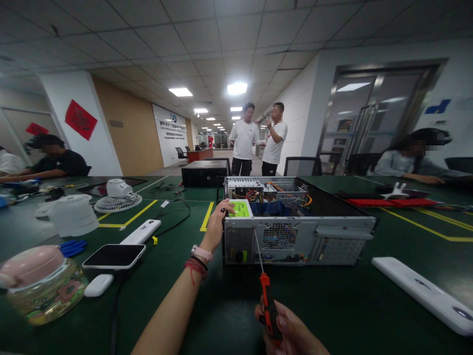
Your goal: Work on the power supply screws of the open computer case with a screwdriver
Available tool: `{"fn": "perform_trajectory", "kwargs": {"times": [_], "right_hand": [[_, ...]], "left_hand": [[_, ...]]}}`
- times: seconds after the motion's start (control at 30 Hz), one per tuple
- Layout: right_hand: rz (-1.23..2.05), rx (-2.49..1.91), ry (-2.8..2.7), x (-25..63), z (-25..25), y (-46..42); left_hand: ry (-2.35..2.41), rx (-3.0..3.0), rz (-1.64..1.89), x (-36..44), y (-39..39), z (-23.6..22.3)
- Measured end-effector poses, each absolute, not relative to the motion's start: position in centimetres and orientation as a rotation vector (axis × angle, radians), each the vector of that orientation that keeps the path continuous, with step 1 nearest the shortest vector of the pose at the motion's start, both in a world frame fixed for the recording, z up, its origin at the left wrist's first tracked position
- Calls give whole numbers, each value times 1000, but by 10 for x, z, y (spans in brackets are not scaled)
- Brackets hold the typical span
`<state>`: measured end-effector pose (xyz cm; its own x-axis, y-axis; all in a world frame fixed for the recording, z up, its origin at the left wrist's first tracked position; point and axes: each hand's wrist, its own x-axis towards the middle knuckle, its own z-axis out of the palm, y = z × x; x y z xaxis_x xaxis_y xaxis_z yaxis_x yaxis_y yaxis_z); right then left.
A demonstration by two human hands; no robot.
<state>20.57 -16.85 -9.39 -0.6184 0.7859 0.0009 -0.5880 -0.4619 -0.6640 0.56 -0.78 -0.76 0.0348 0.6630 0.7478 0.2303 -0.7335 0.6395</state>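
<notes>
An opened computer case [291, 236] lies on its side on the green table, its rear panel facing me and its wiring exposed at the top. My left hand [218, 224] rests at the case's near left corner, fingers laid over the power supply [239, 209] with its bright green label. Below the case, my right hand [283, 323] is wrapped round the red and black handle of a screwdriver [269, 301]. The screwdriver's long shaft points up to the rear panel, its tip at or very near the panel's upper edge, right of the power supply grille. Contact at the tip cannot be made out.
On the left are a phone [114, 256], a white power bank [142, 231], an earbud case [99, 285], a pink-lidded bottle [44, 286] and a small fan [118, 195]. Another white bar [421, 291] lies right. A black case [205, 173] stands behind. Several people are around.
</notes>
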Motion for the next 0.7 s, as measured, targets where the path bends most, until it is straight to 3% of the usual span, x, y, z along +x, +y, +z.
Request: {"fn": "perform_trajectory", "kwargs": {"times": [0.7], "right_hand": [[2161,-330,-794,207,-87,-170]], "left_hand": [[916,1963,1754,6,-10,-7]]}}
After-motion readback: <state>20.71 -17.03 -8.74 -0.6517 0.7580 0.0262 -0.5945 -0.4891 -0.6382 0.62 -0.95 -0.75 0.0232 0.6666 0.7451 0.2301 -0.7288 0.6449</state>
